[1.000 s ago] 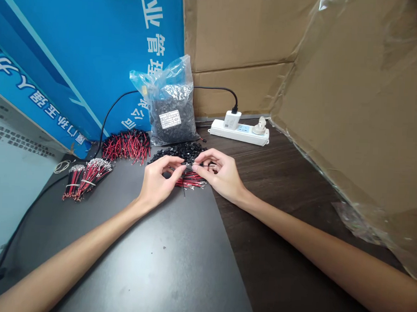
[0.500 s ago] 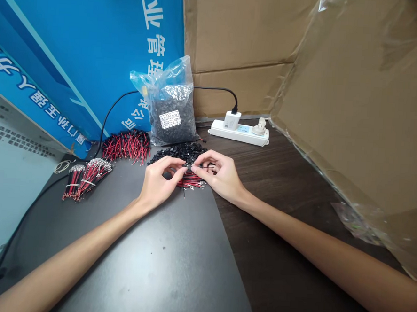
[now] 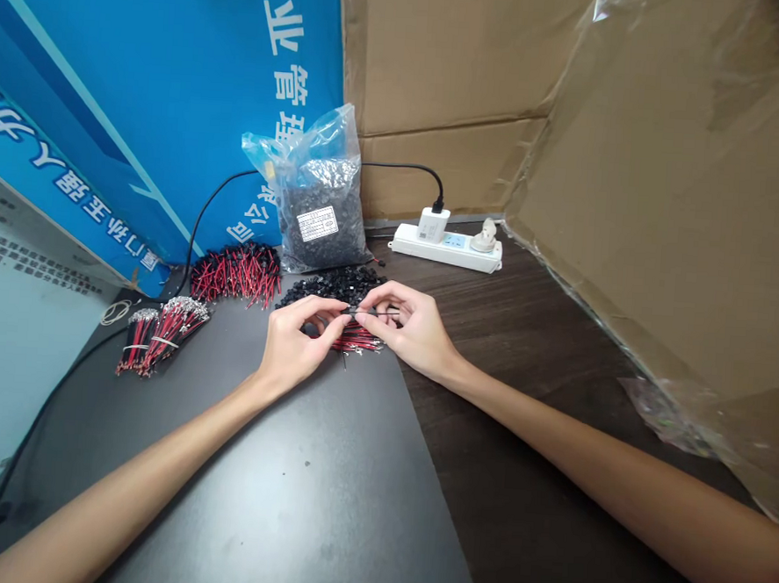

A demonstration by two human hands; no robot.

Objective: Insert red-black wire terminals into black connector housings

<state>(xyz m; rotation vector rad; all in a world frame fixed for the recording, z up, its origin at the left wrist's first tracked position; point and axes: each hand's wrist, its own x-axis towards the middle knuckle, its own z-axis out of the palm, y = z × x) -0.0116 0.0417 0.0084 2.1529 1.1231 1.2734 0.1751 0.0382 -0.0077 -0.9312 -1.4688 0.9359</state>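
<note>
My left hand (image 3: pixel 300 334) pinches a small black connector (image 3: pixel 352 311) between thumb and forefinger. From the right, my right hand (image 3: pixel 414 328) pinches a thin black wire (image 3: pixel 388 313) whose near end meets the connector; the exact joint is hidden by fingertips. Beneath both hands lie red and black wires (image 3: pixel 358 338) with bare metal ends. Just behind them is a heap of black connectors (image 3: pixel 337 282). Farther left sit a pile of red and black wires with connectors (image 3: pixel 236 273) and banded wire bundles (image 3: pixel 166 335).
A clear bag of black parts (image 3: pixel 321 221) stands behind the connector heap. To its right lies a white power strip (image 3: pixel 445 247) with a charger plugged in. Cardboard (image 3: pixel 456 67) and a blue panel (image 3: pixel 179 67) stand behind; a rubber band (image 3: pixel 116 312) lies at left.
Both hands stay almost in place, with slight shifts of the fingers. My left hand has moved very slightly left.
</note>
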